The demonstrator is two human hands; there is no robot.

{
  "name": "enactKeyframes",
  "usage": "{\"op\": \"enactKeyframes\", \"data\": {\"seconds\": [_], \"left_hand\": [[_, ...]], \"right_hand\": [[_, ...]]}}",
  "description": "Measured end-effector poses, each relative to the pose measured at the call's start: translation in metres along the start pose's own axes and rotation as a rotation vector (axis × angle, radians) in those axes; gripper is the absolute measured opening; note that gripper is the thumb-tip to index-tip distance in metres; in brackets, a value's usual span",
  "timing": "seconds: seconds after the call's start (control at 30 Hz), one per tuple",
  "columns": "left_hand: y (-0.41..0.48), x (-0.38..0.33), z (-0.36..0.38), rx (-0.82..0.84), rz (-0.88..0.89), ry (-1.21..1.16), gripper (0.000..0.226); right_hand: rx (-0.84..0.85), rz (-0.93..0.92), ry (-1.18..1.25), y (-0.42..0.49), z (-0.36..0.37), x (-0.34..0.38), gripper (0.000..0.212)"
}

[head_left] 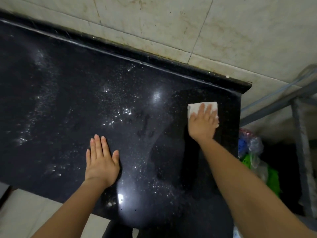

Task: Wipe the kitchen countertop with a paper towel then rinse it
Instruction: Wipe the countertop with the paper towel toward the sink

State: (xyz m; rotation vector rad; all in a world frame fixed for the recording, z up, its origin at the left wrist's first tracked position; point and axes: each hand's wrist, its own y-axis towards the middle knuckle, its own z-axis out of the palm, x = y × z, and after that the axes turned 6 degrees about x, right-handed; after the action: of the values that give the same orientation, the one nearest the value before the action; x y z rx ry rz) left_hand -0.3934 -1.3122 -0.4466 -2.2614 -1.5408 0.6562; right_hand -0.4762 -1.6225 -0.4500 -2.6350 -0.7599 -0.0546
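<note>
Both bare arms extended forward, both hands laid palm down

Left hand (101, 162) is spread flat, fingers straight and close together, thumb splayed out to the right, nothing gripped. Right hand (203, 121) is reached further forward and to the right, palm pressed down, fingers extended and slightly fanned, not curled into a grasp. Left forearm is angled up from the lower left; right forearm is run in from the lower right corner. Both wrists are held roughly straight, no sleeves seen
</note>
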Motion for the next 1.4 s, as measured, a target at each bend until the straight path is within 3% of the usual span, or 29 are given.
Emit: {"op": "enactKeyframes", "data": {"seconds": [0.03, 0.2, 0.33, 0.4, 0.47, 0.57, 0.7, 1.03, 1.23, 1.33, 1.4], "left_hand": [[0.0, 0.0, 0.0, -0.003, -0.001, -0.002, 0.065], [-0.001, -0.001, -0.001, 0.012, 0.002, 0.003, 0.065], [-0.002, -0.002, -0.003, 0.025, -0.014, 0.017, 0.065], [-0.003, -0.002, -0.004, 0.039, -0.013, 0.018, 0.065], [-0.004, -0.001, -0.004, 0.047, -0.007, 0.013, 0.065], [-0.004, -0.001, -0.004, 0.045, 0.004, 0.011, 0.066], [-0.002, 0.001, -0.003, 0.039, 0.02, 0.004, 0.066], [-0.005, 0.007, -0.005, 0.04, 0.076, 0.023, 0.067], [-0.002, 0.016, -0.007, 0.027, 0.138, 0.048, 0.07], [0.0, 0.024, -0.012, 0.034, 0.186, 0.082, 0.071], [0.0, 0.03, -0.015, 0.045, 0.225, 0.086, 0.07]], "right_hand": [[0.005, -0.028, -0.011, -0.007, 0.01, 0.015, 0.059], [0.001, -0.564, -0.191, -0.082, 0.046, 0.045, 0.063], [0.071, -0.877, -0.296, -0.109, 0.051, 0.02, 0.059], [0.076, -0.929, -0.379, -0.099, 0.046, -0.006, 0.058], [0.054, -0.8, -0.381, -0.084, 0.037, -0.039, 0.058], [-0.044, -0.432, -0.256, -0.07, 0.018, -0.09, 0.066], [0.006, -0.155, -0.159, -0.085, 0.016, -0.113, 0.08], [-0.009, -0.049, -0.096, -0.228, 0.081, -0.09, 0.065], [0.08, -0.163, -0.186, -0.286, 0.091, -0.128, 0.059], [0.017, -0.004, -0.11, -0.285, 0.091, -0.119, 0.065], [-0.049, 0.248, 0.006, -0.285, 0.098, -0.09, 0.07]]}}
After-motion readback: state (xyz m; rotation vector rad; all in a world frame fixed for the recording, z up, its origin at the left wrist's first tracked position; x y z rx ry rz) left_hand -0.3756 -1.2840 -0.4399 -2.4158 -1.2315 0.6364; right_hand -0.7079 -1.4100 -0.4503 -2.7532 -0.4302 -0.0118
